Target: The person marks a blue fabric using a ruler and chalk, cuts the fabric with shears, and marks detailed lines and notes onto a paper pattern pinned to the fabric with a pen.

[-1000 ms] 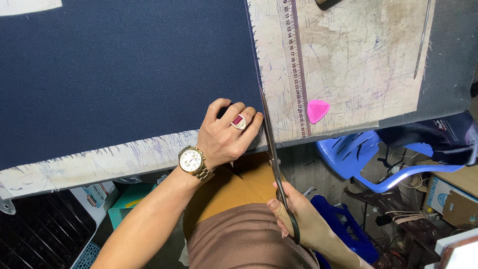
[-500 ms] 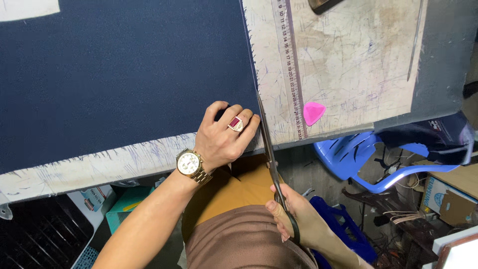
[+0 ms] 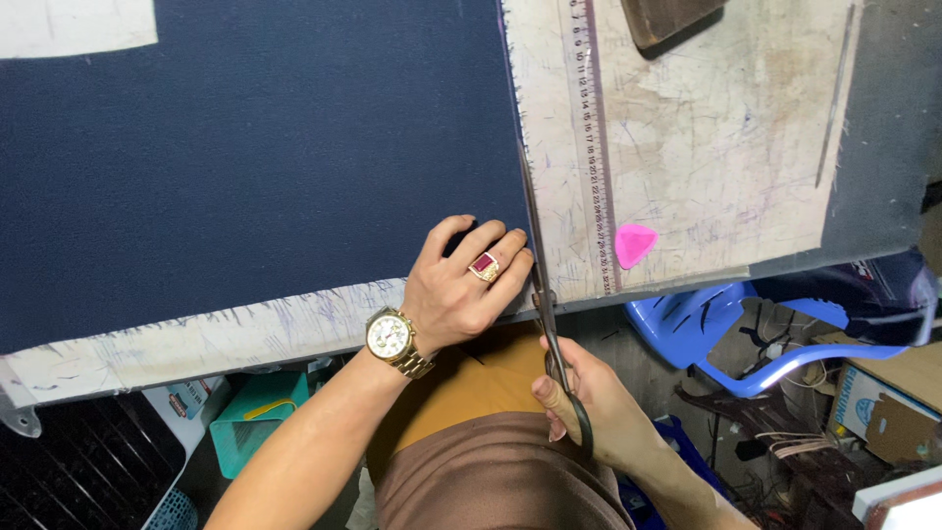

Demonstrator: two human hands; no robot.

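A large sheet of navy fabric point(image 3: 245, 157) lies flat on the pale, scratched surface point(image 3: 726, 147), and everything else is placed here against that fabric. The left hand point(image 3: 461, 290) rests palm down on the fabric's lower right corner, fingers spread and pressing the cloth flat; its grip is loose and encloses nothing. It wears a ring with a red stone point(image 3: 484, 266), and a gold wristwatch point(image 3: 392, 339) sits on the wrist, below the fabric's lower edge.

The right hand point(image 3: 589, 407) is below and to the right of that corner, past the front edge of the surface, with its grip closed around the handles of a pair of long dark scissors point(image 3: 540, 265). The blades run up along the fabric's frayed right edge, just beside the left hand's fingertips. The blades look nearly closed, though whether they hold cloth between them cannot be told.

Just right of the fabric's right edge, a measuring scale point(image 3: 594, 147) runs up the surface. Further right lies a pink triangular chalk point(image 3: 634, 243). A dark wooden block point(image 3: 672, 18) sits at the top, right of the fabric. Below the surface, well right of the fabric, stands a blue plastic chair point(image 3: 726, 334); below the fabric's lower edge is a teal box point(image 3: 250, 422).
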